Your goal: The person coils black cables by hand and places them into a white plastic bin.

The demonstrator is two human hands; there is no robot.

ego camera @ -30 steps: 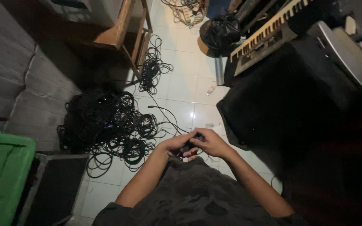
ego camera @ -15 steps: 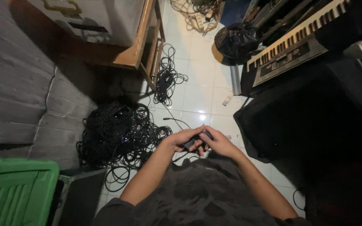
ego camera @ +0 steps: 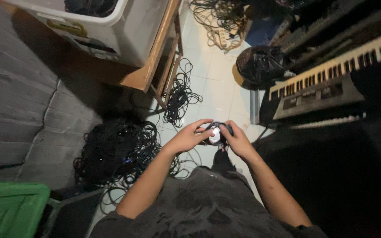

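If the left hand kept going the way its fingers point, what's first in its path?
The left hand points right, so it would probably meet the small dark object it already touches, then the right hand.

Head camera looks steeply down, close.

You're in a dark grey tee (ego camera: 208, 207) here, short sleeves, with a faint blotchy pattern of darker patches across the chest and belly, kinda washed-out looking in the dim light. The fabric sits loose and rumples a bit around the middle. Both forearms are bare from the sleeve hems down, no watch, no bracelet, no gloves that I can spot. Your left hand (ego camera: 188, 137) and right hand (ego camera: 239, 142) are bare too, and I can't make out any rings at this size. Below the shirt there's a sliver of dark legwear (ego camera: 222, 162), too dark to say what kind.
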